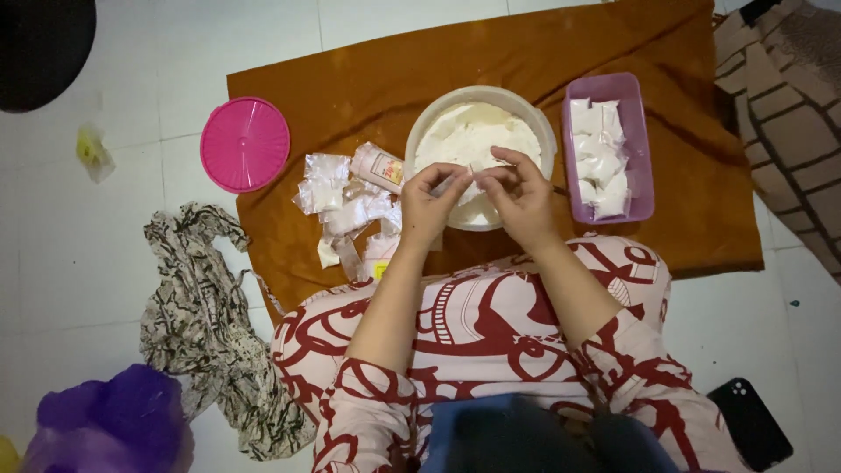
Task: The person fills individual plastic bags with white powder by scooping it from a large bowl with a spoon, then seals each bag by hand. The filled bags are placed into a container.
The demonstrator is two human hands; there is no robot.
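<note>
While both hands are working over the round bowl of white powder (480,131), left hand (428,206) and right hand (522,201) are pinching one small clear plastic sachet (466,181) between fingertips; filled sachets are lying in the purple tray (642,140); pink lid (244,144) is sitting on the orange cloth (350,79).

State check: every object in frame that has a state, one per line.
Round tub: open, holds white powder.
Pink lid: off, lying on the floor at the brown cloth's edge.
Purple tray: open, holds filled white packets.
Small packet: pinched between left hand and right hand above the tub.
Loose packets: piled on the cloth.
Phone: screen down.
</note>
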